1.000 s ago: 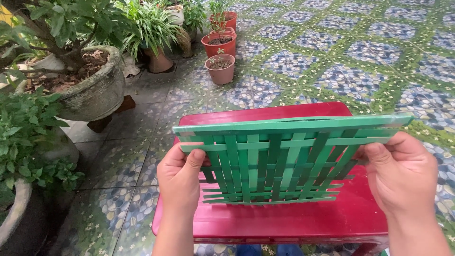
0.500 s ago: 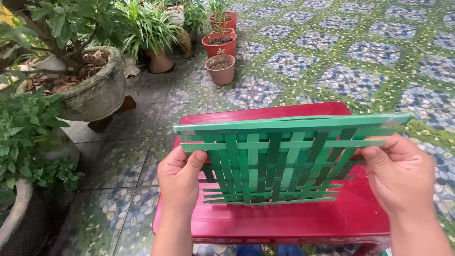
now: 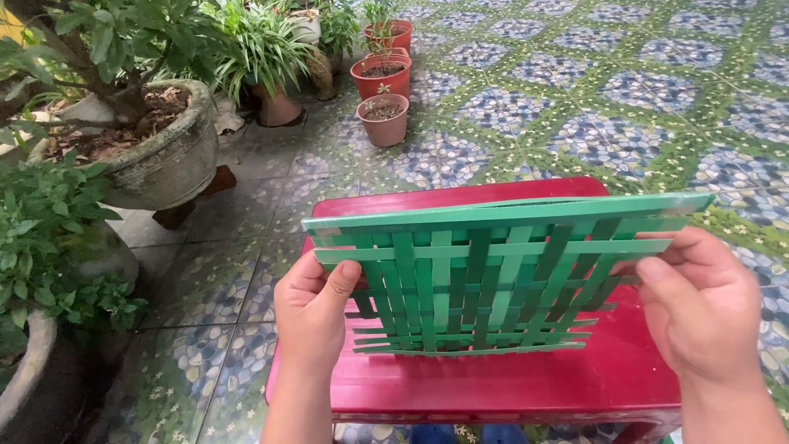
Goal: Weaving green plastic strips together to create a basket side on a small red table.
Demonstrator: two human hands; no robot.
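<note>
1. Woven mat of green plastic strips, held up at a tilt above a red plastic stool, its loose strip ends jutting out on both sides
2. Left hand pinches the mat's left edge, thumb on the front; right hand closes on the right edge the same way
3. Risk: the weave looks open near the bottom, so strips could slide out of place if either pinch loosens or the mat flexes
4. Risk: the long top strip could slip sideways, being held only at its ends
5. Around: a grey stone planter with a small tree at left, terracotta pots behind, patterned floor tiles
6. Nothing blocks the hands
</note>
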